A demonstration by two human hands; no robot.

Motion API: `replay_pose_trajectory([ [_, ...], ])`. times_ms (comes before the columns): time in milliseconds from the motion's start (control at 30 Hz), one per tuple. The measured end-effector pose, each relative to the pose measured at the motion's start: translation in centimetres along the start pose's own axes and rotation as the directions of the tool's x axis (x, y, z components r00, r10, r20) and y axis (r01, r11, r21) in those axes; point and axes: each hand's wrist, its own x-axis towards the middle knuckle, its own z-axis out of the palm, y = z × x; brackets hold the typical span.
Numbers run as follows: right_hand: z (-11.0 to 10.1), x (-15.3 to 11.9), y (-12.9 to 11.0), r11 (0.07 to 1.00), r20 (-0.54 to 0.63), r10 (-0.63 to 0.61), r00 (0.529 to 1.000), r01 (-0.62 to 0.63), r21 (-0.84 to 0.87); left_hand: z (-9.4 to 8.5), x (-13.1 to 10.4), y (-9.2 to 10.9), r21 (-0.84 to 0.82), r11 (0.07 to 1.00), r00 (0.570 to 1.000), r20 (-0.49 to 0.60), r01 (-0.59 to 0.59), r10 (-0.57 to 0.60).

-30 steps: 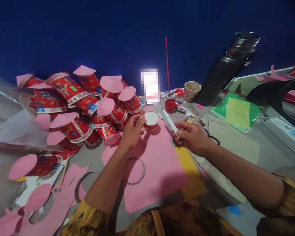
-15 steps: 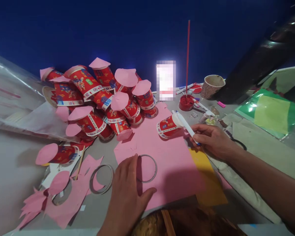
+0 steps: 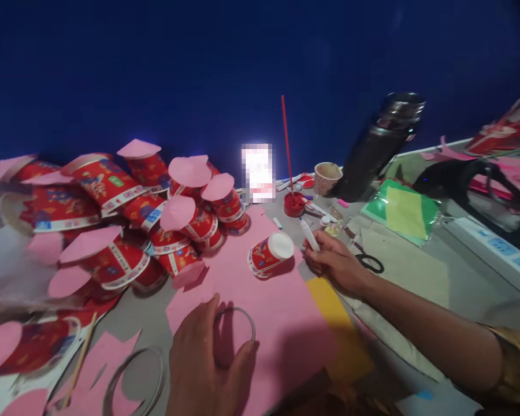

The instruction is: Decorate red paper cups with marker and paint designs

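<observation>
In my right hand (image 3: 331, 263) is a slim white marker (image 3: 309, 236), pinched near its lower end with the bluish tip pointing up. My left hand (image 3: 203, 352) rests on the pink paper sheet (image 3: 281, 323), thumb and fingers set around a thin grey ring (image 3: 252, 323). The ring lies flat, its left part hidden by the hand. Ahead of the hands, a red printed paper cup (image 3: 266, 256) leans on the sheet, its white bottom turned up to the right. A small white piece (image 3: 278, 223), perhaps the marker's cap, lies beyond the cup.
Red cups with pink paper cones (image 3: 177, 214) are heaped at left. A second grey ring (image 3: 158, 375) lies on pink scraps. Behind are a red pot (image 3: 294, 205) with a stick, a paper cup (image 3: 328, 178) and a black flask (image 3: 372, 150). A power strip (image 3: 489, 248) lies right.
The view has swung right and up. My right hand with the marker has drawn away from the red cup. My left thumb has closed in to the ring's edge.
</observation>
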Motion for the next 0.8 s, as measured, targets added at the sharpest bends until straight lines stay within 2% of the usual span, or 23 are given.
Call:
replay_pose_trajectory([
  [33, 0.2, 0.0, 0.0, 0.997, -0.050, -0.038, 0.998, 0.034, -0.070, 0.2, 0.3, -0.4, 0.000, 1.000, 1.000, 0.013, -0.014, 0.014],
  [100, 0.6, 0.0, -0.1, 0.967, -0.074, -0.090, 0.993, 0.069, -0.245, 0.5, 0.8, -1.0, -0.014, 1.000, 1.000, 0.014, -0.022, 0.022],
  [200, 1.2, 0.1, -0.6, 0.924, -0.067, -0.121, 0.990, 0.088, -0.372, 0.1, 2.2, -0.3, -0.030, 0.999, 1.000, 0.000, -0.027, 0.027],
  [300, 1.3, 0.1, -0.8, 0.917, -0.052, -0.130, 0.990, 0.100, -0.385, -0.9, 4.9, 1.4, -0.047, 0.999, 0.998, -0.068, 0.002, -0.005],
  [367, 1.3, 0.0, -0.8, 0.909, -0.038, -0.149, 0.988, 0.122, -0.399, -1.2, 7.3, 2.4, -0.063, 0.998, 0.997, -0.076, -0.006, 0.001],
  [467, 1.0, -0.4, -0.7, 0.892, -0.035, -0.169, 0.985, 0.138, -0.430, -1.0, 10.7, 3.3, -0.038, 0.997, 0.994, -0.085, 0.060, -0.063],
  [533, 0.9, -0.5, -0.8, 0.897, -0.047, -0.172, 0.984, 0.137, -0.419, -0.4, 12.5, 3.4, -0.001, 0.995, 0.994, -0.045, 0.099, -0.098],
  [667, 0.7, -0.5, -1.4, 0.914, -0.061, -0.197, 0.978, 0.161, -0.371, 0.4, 14.5, 3.2, 0.084, 0.991, 0.992, 0.057, 0.104, -0.109],
  [800, 0.3, -0.3, -1.9, 0.943, -0.085, -0.208, 0.974, 0.177, -0.283, 0.6, 15.1, 2.6, 0.070, 0.995, 0.994, 0.076, 0.072, -0.077],
])
